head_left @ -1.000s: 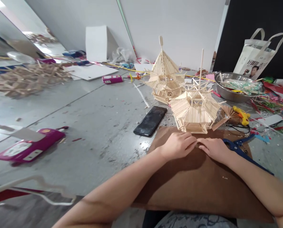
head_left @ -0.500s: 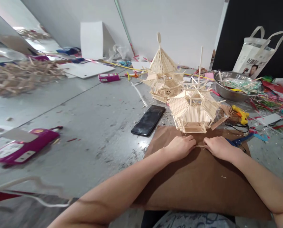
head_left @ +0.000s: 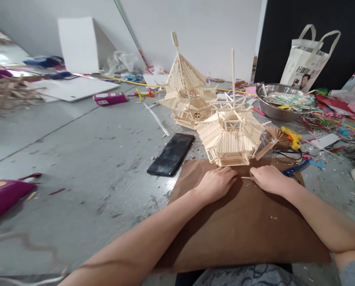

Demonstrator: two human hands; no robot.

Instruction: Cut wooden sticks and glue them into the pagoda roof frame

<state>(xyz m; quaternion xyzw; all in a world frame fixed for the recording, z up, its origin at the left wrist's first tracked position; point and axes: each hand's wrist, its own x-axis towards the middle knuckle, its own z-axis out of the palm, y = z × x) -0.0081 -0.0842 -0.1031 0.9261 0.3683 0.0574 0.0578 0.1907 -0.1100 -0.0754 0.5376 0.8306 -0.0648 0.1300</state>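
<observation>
The hands have drawn apart, the short stick [head_left: 245, 178] now clear of the left hand [head_left: 217, 182]. Over the brown sheet [head_left: 239, 234], the right hand's [head_left: 268, 178] fingertips pinch it; the left's fingers curl, whether gripping anything I cannot tell. Beyond stands the nearer stick model [head_left: 233, 143], then the taller one [head_left: 185, 79].

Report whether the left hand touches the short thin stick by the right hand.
Apart: the head view shows a narrow gap of brown sheet between the left hand and the stick.
</observation>
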